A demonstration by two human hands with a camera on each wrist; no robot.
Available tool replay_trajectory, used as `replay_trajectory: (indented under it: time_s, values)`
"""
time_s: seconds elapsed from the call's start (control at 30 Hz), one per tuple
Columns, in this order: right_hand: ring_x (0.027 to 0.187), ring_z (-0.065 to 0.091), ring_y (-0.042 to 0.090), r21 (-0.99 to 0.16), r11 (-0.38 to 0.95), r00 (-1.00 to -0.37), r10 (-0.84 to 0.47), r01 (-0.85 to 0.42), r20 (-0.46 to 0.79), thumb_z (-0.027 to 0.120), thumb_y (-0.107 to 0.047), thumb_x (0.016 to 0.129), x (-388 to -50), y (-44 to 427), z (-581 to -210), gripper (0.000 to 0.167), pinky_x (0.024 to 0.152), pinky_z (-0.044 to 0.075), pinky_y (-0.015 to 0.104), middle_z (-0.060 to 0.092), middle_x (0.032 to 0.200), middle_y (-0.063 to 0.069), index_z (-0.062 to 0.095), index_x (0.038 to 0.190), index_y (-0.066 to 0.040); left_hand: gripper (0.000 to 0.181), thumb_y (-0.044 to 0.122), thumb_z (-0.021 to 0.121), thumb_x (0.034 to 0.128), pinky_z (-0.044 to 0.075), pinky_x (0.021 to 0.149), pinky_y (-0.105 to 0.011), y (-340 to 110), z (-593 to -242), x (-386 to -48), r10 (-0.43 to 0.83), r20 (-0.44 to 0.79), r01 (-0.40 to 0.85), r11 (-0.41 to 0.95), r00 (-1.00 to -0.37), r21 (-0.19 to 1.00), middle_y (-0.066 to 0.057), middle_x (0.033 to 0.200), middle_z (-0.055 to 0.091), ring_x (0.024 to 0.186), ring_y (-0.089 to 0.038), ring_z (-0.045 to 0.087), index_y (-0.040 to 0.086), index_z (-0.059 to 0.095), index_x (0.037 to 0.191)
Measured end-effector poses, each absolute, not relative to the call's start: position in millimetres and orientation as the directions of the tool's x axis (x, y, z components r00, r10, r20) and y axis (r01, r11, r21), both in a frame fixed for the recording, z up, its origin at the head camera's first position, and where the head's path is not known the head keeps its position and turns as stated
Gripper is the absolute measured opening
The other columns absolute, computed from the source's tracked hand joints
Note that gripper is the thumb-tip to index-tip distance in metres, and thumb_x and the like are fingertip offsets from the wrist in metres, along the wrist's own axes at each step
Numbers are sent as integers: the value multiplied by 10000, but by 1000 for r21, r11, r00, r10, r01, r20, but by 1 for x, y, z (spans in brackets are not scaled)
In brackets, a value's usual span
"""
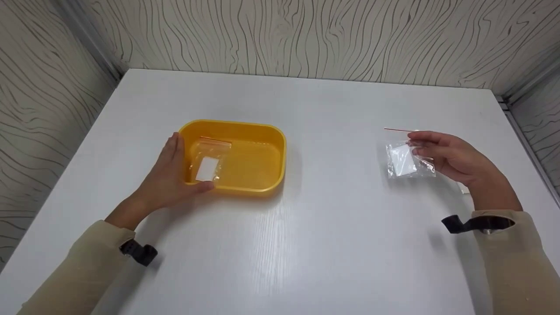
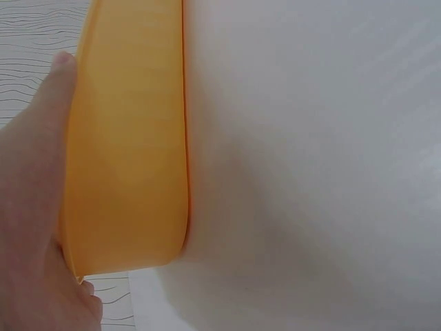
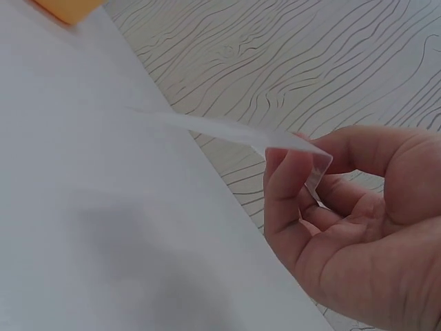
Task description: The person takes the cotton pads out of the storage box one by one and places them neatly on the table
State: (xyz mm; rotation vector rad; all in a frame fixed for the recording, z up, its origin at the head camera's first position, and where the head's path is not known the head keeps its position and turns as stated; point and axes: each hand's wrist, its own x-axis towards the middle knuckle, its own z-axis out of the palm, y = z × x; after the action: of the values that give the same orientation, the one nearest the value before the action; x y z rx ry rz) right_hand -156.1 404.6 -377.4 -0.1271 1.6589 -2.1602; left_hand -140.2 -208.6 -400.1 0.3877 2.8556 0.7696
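A yellow plastic tub (image 1: 258, 189) sits left of the middle on the white table. My left hand (image 1: 168, 179) holds its near left corner, thumb along the front rim and fingers against the left side. Inside the tub, towards its left end, lies a clear zip bag (image 1: 209, 164) with a white rectangular piece in it. On the right, my right hand (image 1: 457, 155) pinches a second clear zip bag (image 1: 402, 159), also containing a white piece, above the table. In the right wrist view this bag (image 3: 234, 131) appears nearly edge-on between thumb and fingers.
A small pale item (image 1: 463, 188) on the table is mostly hidden behind my right wrist. Wood-grain patterned panels (image 1: 280, 37) rise behind the table (image 1: 323, 245) and at both sides.
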Motion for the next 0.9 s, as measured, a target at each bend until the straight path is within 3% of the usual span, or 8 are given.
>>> replay_trajectory:
  time_s: [0.43,0.9]
  values:
    - [978,670,150,-939,-167,-881,-425,301,-207,400,169,1005,-152,428,-384,449,801,575,243,673,1143,48,673,1280,-57,1385,715,722,790,200,1206,-592,-209,-402,-141,290,-77,213,835,-954,507,-223,1678,-103,1548,-394,34,-16,-145,1585]
    - [965,656,142,-950,-50,-898,-343,310,-275,452,155,995,-148,454,-398,441,795,575,244,660,1150,30,680,1295,-73,1383,731,705,790,201,1206,-590,-209,-401,-140,281,-94,199,843,-955,499,-208,1681,-117,1549,-391,24,-8,-150,1586]
